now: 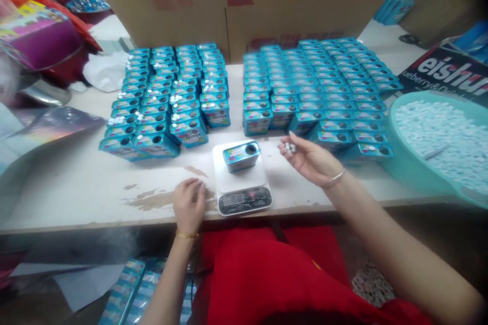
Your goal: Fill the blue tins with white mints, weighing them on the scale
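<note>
A white digital scale (240, 180) sits at the table's front edge, its dark display panel towards me. On its platform stands a blue candy tin (240, 160) with a dark round hole in its top. My right hand (312, 160) hovers to the right of the scale, its fingers pinching a few small white candies (290, 148). My left hand (189, 204) rests on the table left of the scale, fingers loosely curled in, with nothing visible in them. It does not touch the scale.
Rows of blue tins (190, 132) stand at the back left, many with white candies on top. More tin rows (257, 122) fill the back right. A turquoise basin (394, 162) of white candies is at far right. A cardboard box (198, 15) stands behind.
</note>
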